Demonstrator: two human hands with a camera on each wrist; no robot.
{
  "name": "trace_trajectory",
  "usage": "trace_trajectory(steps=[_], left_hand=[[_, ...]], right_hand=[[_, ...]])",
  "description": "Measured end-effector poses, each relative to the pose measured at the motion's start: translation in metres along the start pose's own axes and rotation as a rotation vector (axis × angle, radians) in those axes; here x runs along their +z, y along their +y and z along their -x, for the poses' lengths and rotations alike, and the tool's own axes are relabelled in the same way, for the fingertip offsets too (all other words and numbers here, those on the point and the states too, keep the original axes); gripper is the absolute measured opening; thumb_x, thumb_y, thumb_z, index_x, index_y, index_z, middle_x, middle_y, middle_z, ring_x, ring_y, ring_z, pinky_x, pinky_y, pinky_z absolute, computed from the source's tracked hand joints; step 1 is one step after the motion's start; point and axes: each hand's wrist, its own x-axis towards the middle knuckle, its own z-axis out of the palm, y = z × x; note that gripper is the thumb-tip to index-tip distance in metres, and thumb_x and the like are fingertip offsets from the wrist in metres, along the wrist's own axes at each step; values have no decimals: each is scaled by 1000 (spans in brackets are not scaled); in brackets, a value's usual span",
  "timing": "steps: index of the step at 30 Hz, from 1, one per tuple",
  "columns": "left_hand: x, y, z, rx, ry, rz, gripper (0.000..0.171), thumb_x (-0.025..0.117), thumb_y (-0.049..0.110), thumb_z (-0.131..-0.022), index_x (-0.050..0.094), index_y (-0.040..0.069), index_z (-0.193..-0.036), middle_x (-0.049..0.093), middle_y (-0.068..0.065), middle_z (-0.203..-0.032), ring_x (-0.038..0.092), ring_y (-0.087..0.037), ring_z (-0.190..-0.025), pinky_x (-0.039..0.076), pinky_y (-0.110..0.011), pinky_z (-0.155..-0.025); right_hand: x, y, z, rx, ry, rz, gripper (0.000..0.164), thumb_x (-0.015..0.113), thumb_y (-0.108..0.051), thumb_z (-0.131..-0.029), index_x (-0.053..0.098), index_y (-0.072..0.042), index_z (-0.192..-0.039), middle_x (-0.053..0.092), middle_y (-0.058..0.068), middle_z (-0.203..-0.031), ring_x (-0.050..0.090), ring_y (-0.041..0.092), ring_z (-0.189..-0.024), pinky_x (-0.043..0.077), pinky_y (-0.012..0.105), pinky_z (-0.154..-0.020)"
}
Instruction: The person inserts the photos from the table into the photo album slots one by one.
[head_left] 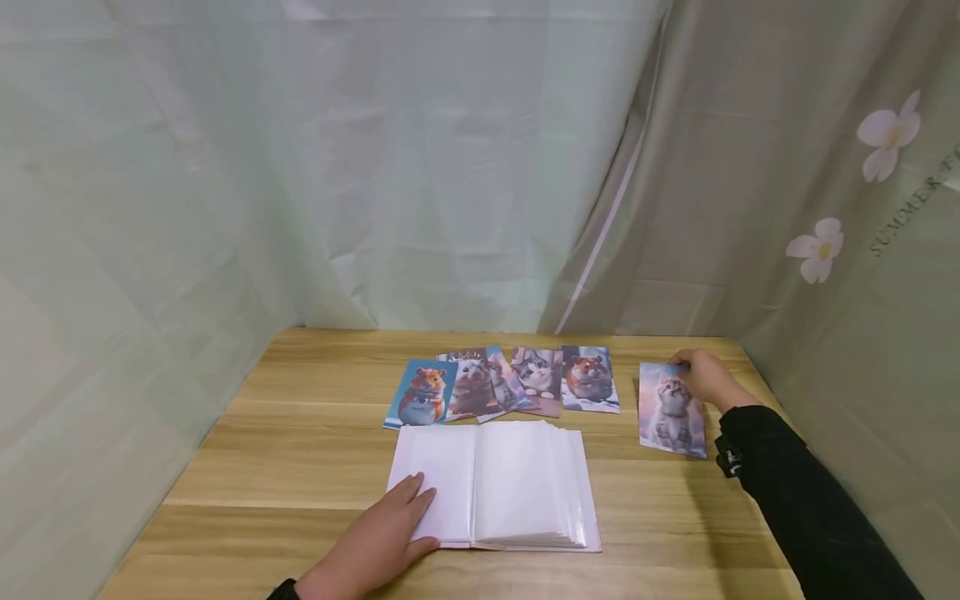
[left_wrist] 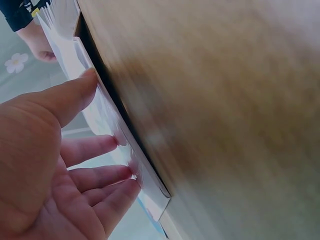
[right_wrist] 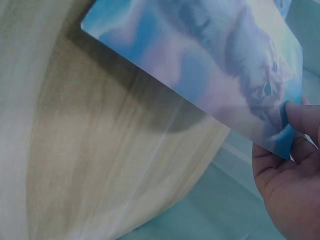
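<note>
A photo album (head_left: 517, 483) lies spread on the wooden table, showing blank white pages with glossy clear sleeves. My left hand (head_left: 378, 533) rests on its left page near the lower corner; in the left wrist view the fingertips (left_wrist: 131, 171) touch the page and the thumb is at the edge. Over at the right, my right hand (head_left: 708, 379) pinches a kitten picture card (head_left: 671, 417) by its upper right corner. The right wrist view shows the thumb on the card's (right_wrist: 200, 55) printed face, with the card lifted at least partly off the table.
Behind the album lie several picture cards: a blue hamster card (head_left: 422, 396), overlapping cards (head_left: 471, 387) beside it, a grey cat card (head_left: 537, 379) and a brown hamster card (head_left: 589, 379). Pale curtains (head_left: 450, 167) enclose the table (head_left: 262, 467) at the back and sides.
</note>
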Motion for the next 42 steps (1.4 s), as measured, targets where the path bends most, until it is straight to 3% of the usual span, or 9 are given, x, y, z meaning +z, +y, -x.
trace_trajectory(steps=[9, 13, 16, 20, 25, 31, 39, 42], left_hand=[[0, 1, 4, 8, 10, -21, 63, 73, 40, -90, 60, -7, -131, 52, -30, -140, 50, -42, -131, 45, -53, -105], [1, 1, 3, 8, 7, -15, 64, 72, 40, -90, 60, -7, -131, 51, -30, -140, 49, -43, -132, 44, -54, -105], [2, 0, 2, 10, 4, -18, 64, 72, 40, -90, 60, -7, -131, 52, -29, -140, 49, -43, -132, 44, -54, -105], [3, 0, 1, 11, 9, -20, 63, 72, 39, -90, 60, -8, -131, 52, -29, -140, 49, -43, -132, 45, -52, -105], [3, 0, 1, 5, -1, -34, 63, 72, 40, -91, 61, -7, -130, 53, -28, -140, 50, -42, -132, 45, -52, -106], [4, -1, 1, 2, -9, -61, 63, 72, 41, -90, 62, -8, -129, 55, -27, -139, 51, -43, -129, 46, -52, -104], [2, -1, 4, 4, 8, -73, 63, 73, 40, -90, 61, -9, -128, 57, -26, -137, 53, -43, -127, 47, -51, -102], [1, -2, 4, 2, 9, -84, 63, 73, 39, -89, 61, -10, -127, 57, -26, -136, 53, -43, -127, 47, -51, -102]], right_hand=[[-16, -3, 1, -54, 24, -82, 24, 47, 4, -100, 63, 14, -115, 60, 35, -114, 58, 47, -102, 51, 52, -81], [-30, -14, 3, -51, 28, -138, 26, 46, 3, -102, 60, 15, -120, 58, 37, -116, 58, 42, -98, 49, 44, -75], [-36, -28, 2, -48, 19, -167, 30, 45, -1, -104, 57, 14, -126, 56, 36, -123, 57, 44, -105, 49, 45, -79], [-39, -52, -4, -67, 33, -197, 31, 46, -4, -105, 57, 12, -129, 56, 34, -127, 56, 44, -114, 50, 47, -88], [-38, -90, -14, -98, 114, -232, 29, 48, -6, -104, 62, 8, -125, 61, 30, -122, 58, 36, -102, 48, 41, -81], [-33, -135, -23, -83, 123, -338, 30, 46, -10, -106, 62, 3, -129, 61, 25, -124, 58, 33, -106, 48, 36, -82], [-13, -192, -43, -70, 112, -514, 29, 48, -11, -106, 63, -1, -129, 61, 20, -120, 58, 26, -89, 51, 26, -64], [2, -210, -54, -86, 121, -535, 28, 50, -9, -105, 65, 0, -127, 63, 21, -119, 60, 27, -94, 52, 28, -70]])
